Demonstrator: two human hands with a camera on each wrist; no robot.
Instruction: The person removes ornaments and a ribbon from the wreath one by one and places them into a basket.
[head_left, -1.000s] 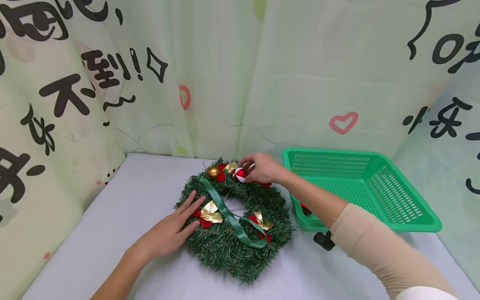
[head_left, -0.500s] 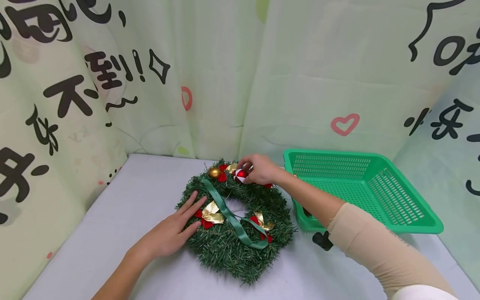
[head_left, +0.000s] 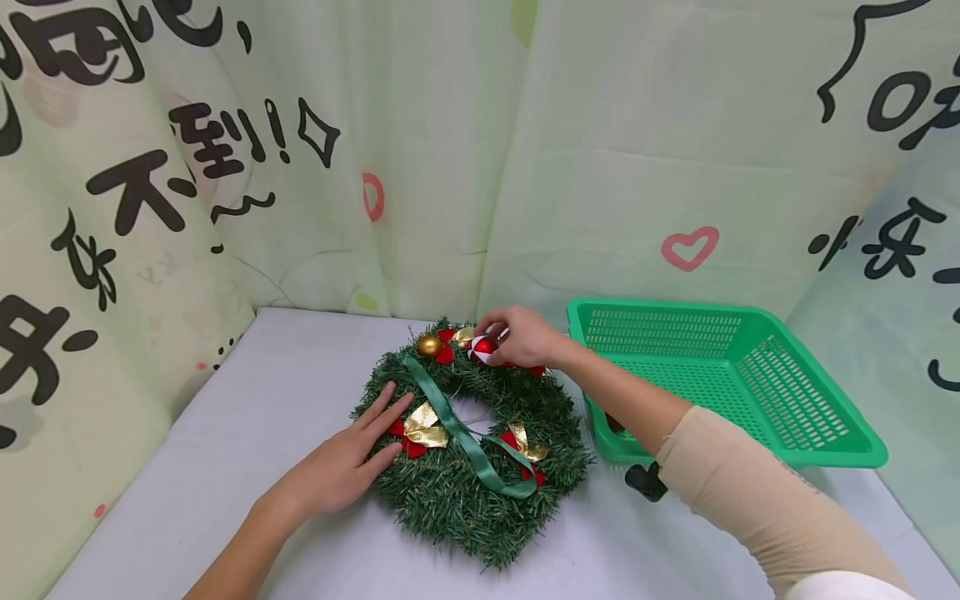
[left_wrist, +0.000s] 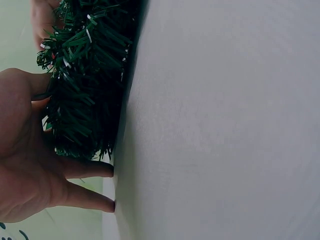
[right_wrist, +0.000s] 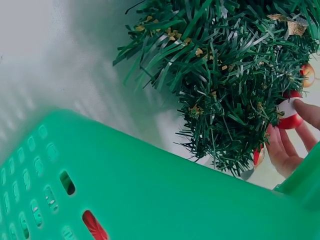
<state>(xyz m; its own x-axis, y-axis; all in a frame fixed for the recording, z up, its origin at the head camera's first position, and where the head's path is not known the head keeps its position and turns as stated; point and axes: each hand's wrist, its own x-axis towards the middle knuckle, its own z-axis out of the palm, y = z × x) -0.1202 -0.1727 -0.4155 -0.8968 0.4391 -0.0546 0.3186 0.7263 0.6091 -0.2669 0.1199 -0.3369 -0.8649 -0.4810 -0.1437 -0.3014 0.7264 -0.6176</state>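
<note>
A green Christmas wreath (head_left: pixel 457 508) lies on the white table, dressed with red-and-gold bows and a loose green ribbon (head_left: pixel 480 467). My left hand (head_left: pixel 345 467) rests against its left side with fingers spread and fairly straight; in the left wrist view, two fingertips (left_wrist: pixel 107 204) reach down to the table. At the wreath's top, my right hand (head_left: pixel 521 337) pinches a red-and-white ball ornament (head_left: pixel 482 348) between thumb and fingers. The right wrist view shows this ball (right_wrist: pixel 290 120) against the greenery. Left of it sits a gold ball (head_left: pixel 429 346).
To the right stands a green plastic basket (head_left: pixel 832 457), partly behind my right forearm. Something red (right_wrist: pixel 94 225) shows through its slots in the right wrist view. A small black object (head_left: pixel 645 482) is by its near edge. Printed curtains (head_left: pixel 600 167) hang behind the table.
The head view has shifted very slightly. The ball's stripes look slightly turned within my right hand's fingers. My left hand and the wreath have stayed in place.
</note>
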